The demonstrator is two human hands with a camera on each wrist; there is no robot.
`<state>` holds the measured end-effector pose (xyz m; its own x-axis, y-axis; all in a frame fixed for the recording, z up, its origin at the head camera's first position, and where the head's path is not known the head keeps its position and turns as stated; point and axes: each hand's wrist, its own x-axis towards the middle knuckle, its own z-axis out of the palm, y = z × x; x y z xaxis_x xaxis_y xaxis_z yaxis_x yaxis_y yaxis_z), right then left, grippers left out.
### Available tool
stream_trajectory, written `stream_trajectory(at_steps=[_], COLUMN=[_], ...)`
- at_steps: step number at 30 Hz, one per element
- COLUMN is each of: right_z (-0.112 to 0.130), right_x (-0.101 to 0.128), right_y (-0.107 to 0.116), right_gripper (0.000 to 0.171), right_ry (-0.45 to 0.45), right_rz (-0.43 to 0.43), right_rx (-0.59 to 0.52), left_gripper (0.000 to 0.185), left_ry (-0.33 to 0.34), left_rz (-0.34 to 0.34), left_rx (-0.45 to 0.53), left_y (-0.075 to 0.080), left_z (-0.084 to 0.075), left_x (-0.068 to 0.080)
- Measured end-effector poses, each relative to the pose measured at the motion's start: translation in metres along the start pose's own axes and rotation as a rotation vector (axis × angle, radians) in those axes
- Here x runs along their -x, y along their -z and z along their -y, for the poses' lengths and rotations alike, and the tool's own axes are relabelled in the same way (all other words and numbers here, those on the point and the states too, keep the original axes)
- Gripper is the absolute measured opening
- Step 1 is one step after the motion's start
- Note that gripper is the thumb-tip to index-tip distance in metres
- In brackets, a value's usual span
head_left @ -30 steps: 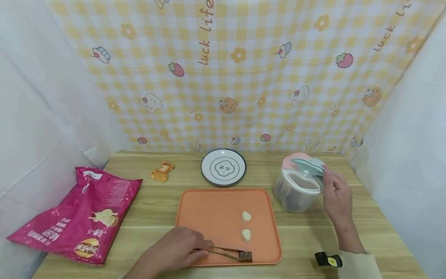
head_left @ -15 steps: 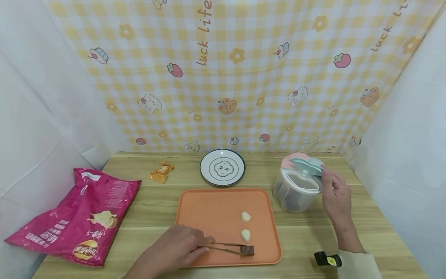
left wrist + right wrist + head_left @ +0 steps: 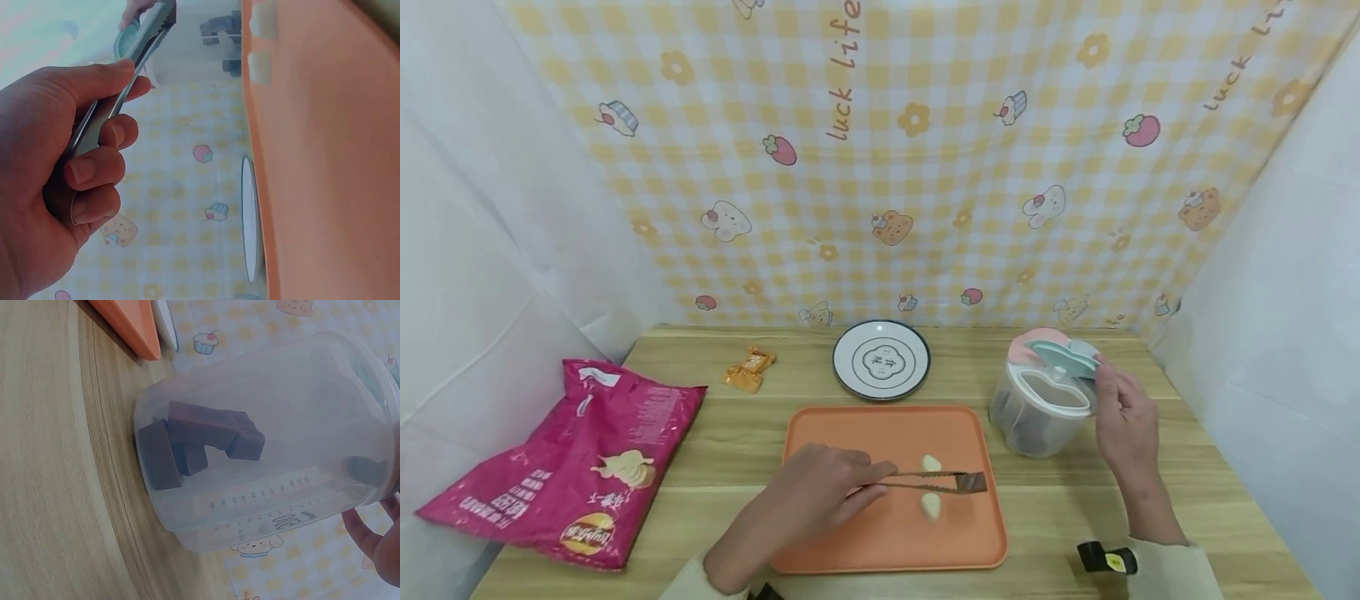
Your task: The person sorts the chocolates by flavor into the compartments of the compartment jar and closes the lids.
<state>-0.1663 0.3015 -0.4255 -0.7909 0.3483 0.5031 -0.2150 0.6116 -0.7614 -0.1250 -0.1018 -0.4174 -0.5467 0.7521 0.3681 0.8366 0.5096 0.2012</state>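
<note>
While the orange tray (image 3: 887, 492) lay flat on the wooden table (image 3: 715, 433), the left hand (image 3: 808, 500) squeezed a pair of metal tongs (image 3: 925, 482) that pinched a brown chocolate block (image 3: 974, 482) above the tray's right half, just over two pale sweets (image 3: 930, 485). Right of the tray stood the clear plastic jar (image 3: 1041, 408), more brown blocks inside it, and the right hand (image 3: 1123, 421) pinched its flip lid (image 3: 1063, 354) and held it raised. I judged the grip on the block slight: the tongs held it only at their tips, so a slackened squeeze or a knock against the jar's rim could drop it onto the tray or the sweets, and the jar, steadied only at the lid, might tip. A second earlier the tongs had the block low at the tray's near edge; since then it had been carried up and toward the jar, whose lid was held open just as before.
</note>
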Motion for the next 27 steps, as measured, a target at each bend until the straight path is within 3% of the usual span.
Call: stream_trajectory(at_steps=[12, 19, 27], right_z=[-0.001, -0.002, -0.002], right_x=[-0.002, -0.002, -0.002], right_y=[0.0, 0.0, 0.0], right_gripper=[0.043, 0.043, 0.042], right_ry=[0.027, 0.036, 0.032], right_rz=[-0.024, -0.029, -0.031], right_rx=[0.004, -0.003, -0.021], left_gripper=[0.024, 0.028, 0.028], left_ry=[0.025, 0.057, 0.071], left_rz=[-0.142, -0.127, -0.099], left_rx=[0.094, 0.11, 0.083], left_y=[-0.013, -0.017, -0.022], left_z=[0.002, 0.003, 0.003], left_x=[-0.061, -0.093, -0.118])
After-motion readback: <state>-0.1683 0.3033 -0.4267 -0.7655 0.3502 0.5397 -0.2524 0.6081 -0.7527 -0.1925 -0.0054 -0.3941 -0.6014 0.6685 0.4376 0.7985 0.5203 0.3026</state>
